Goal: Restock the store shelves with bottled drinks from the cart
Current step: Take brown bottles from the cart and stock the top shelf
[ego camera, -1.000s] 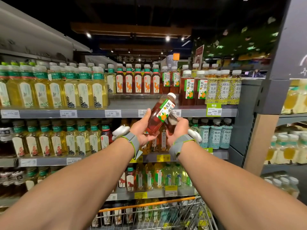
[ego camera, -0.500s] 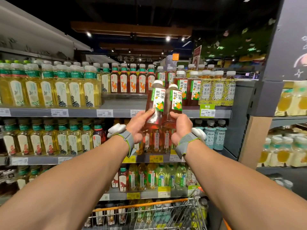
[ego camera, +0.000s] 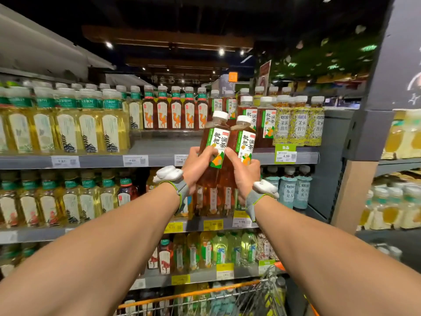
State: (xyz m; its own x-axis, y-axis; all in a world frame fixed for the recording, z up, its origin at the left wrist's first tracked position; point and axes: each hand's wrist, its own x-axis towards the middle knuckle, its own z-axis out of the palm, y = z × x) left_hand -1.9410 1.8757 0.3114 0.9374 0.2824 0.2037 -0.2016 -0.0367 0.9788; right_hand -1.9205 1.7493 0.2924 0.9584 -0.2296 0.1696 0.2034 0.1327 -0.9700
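In front of the shelving, the left hand grips the first tea bottle round its lower label, and the right hand grips the second tea bottle the same way. Both bottles are roughly upright, white-capped and touching side by side, raised before the grey top shelf, just left of the matching bottles standing there. The wire cart sits low, below the forearms.

Forearms bare. Left hand: grey fabric wrist strap with lime-green edging, white rounded pod on it, down-left of the green price tag. Right hand, below that tag: matching strap, matching pod.
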